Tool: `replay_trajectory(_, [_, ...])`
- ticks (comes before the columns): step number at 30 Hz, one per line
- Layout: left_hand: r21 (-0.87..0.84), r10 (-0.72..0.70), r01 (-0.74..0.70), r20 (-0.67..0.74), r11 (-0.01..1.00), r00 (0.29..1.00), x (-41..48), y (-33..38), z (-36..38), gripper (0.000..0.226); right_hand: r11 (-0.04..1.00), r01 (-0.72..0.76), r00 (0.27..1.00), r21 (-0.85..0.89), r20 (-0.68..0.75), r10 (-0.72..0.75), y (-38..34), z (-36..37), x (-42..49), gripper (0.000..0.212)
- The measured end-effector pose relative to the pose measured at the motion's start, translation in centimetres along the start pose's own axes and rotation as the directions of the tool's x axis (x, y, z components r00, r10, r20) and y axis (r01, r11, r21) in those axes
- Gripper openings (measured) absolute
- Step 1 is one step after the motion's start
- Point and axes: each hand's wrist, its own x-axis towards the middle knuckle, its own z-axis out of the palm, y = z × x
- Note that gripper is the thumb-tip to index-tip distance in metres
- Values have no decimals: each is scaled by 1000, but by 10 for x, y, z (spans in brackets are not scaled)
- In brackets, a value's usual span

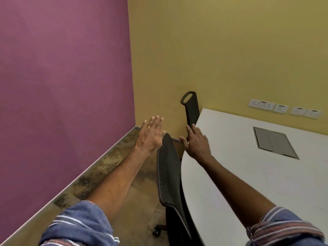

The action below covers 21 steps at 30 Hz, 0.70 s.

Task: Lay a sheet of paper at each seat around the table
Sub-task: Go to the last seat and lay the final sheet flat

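1. The table (248, 174) fills the right side: white top, with a curved near edge. I cannot tell where the paper is.
2. My right hand (197, 142) is over the table's far-left edge with the fingers straight and slightly spread. It is released and grasps nothing. I cannot tell whether the palm touches the top.
3. My left hand (150, 134) hangs in the air off the table, over the floor (115, 166). The fingers are straight and close together, holding nothing, and there is a ring (148, 127) on one finger.
4. Between my two hands rises the top of the near chair (168, 174), with a black mesh back, set just beside the table's curved edge. One caster (156, 231) shows below.
5. A second black chair (190, 107) stands at the table's far end by the yellow wall (230, 50). Its back is upright, with a handle slot at the top.
6. A grey hatch (274, 142) sits flush in the tabletop, well apart from my right hand.
7. A row of white sockets (284, 109) runs along the yellow wall above the table.
8. The purple wall (62, 86) closes off the left side.
9. Both of my sleeves are blue, striped and rolled up: left sleeve (79, 228), right sleeve (284, 228).
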Motion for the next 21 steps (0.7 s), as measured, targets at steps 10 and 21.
replay_trajectory(10, [32, -38, 37, 19, 999, 999, -13, -141, -41, 61, 998, 48, 999, 50, -27, -47, -147, 22, 46, 69])
replay_trajectory(21, [44, -60, 58, 39, 997, 997, 6, -231, -17, 61, 997, 58, 998, 48, -30, -56, -215, 62, 95, 71])
